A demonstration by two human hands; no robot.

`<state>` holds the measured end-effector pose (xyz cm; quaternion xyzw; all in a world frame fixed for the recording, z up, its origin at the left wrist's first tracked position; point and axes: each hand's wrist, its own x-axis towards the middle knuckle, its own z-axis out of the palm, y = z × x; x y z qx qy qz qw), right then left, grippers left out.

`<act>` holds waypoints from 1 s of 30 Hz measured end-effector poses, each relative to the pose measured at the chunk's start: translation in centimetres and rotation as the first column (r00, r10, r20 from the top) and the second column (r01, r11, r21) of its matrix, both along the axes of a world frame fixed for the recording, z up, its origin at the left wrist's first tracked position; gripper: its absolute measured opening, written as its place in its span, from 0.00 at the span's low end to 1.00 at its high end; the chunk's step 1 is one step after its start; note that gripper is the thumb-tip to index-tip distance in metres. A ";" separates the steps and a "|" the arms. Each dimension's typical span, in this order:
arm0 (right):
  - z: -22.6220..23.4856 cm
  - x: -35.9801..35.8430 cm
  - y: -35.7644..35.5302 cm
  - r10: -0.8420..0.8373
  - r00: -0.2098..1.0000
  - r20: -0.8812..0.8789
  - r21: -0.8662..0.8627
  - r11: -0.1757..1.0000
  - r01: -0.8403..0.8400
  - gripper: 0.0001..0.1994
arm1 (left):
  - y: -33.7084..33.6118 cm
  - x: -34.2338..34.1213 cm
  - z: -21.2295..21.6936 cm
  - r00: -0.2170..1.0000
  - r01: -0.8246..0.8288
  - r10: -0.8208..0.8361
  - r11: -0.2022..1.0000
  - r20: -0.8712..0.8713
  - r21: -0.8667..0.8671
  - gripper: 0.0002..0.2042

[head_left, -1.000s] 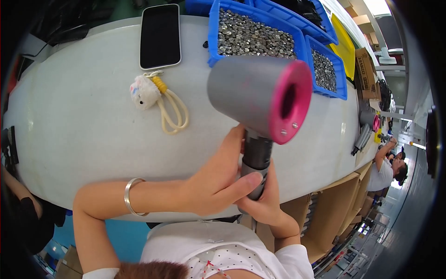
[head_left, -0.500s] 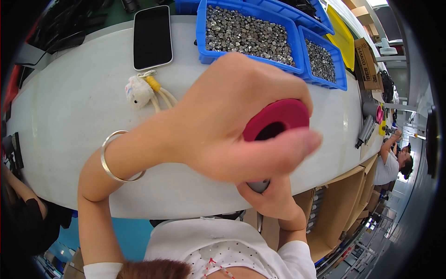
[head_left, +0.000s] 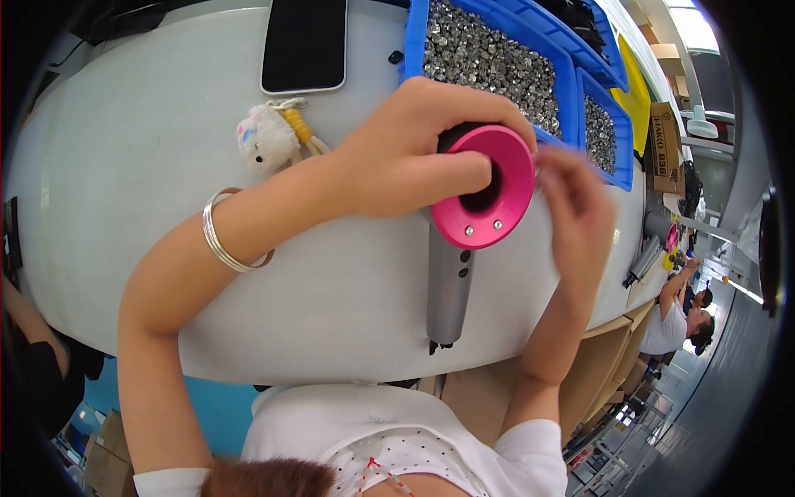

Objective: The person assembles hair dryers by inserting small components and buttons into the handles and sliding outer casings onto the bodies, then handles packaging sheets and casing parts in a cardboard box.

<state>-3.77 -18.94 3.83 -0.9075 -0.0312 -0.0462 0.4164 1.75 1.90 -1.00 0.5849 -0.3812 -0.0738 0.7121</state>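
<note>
Clearly, the left hand (head_left: 414, 153) is clamping the dryer (head_left: 451, 253) by its head, above the table (head_left: 331, 290). The fingers are curling over the head's far side, and the thumb is lying across the pink ring (head_left: 515, 199), its tip dipping into the opening. So the head is sitting within the grip, while the grey handle (head_left: 448, 298) is hanging out below it, free of both hands and pointing toward the table's near edge. Two metal dots (head_left: 498, 224) are showing on the ring's lower part, clear of the thumb.

The right hand (head_left: 581, 211) is hovering just beside the ring's right side with its fingers bent; blur is hiding whether they are pinching anything or touching the ring.

Toward the table's far right corner, a large bin (head_left: 411, 54) and a small bin (head_left: 627, 153) are holding metal pieces. The phone (head_left: 305, 45) is lying by the far edge, left of the bins, and a plush charm (head_left: 267, 142) is resting just nearer, its strap running behind the left arm.
</note>
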 end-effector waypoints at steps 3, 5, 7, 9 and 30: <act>0.3 7.2 0.6 0.292 0.897 0.333 -0.385 0.910 -0.153 0.08 | 0.3 -0.7 0.2 0.991 0.010 -0.009 1.000 -0.136 0.011 0.18; -0.8 10.4 1.0 0.408 0.880 0.243 -0.566 0.796 -0.213 0.11 | 0.1 -0.5 0.3 0.988 0.039 -0.039 0.999 -0.148 0.000 0.18; -0.3 11.3 2.5 0.365 0.925 0.110 -0.569 0.786 -0.243 0.11 | 0.2 -0.1 0.2 0.987 0.077 -0.077 0.997 -0.144 0.000 0.19; -0.3 11.6 3.2 0.343 0.939 -0.004 -0.563 0.775 -0.286 0.11 | 0.4 0.2 0.0 0.987 0.084 -0.084 0.996 -0.137 -0.004 0.19; 0.8 -7.0 0.6 0.179 0.948 -0.263 0.497 0.867 -0.026 0.11 | 0.0 0.1 0.1 0.985 0.104 -0.108 0.994 -0.135 -0.036 0.20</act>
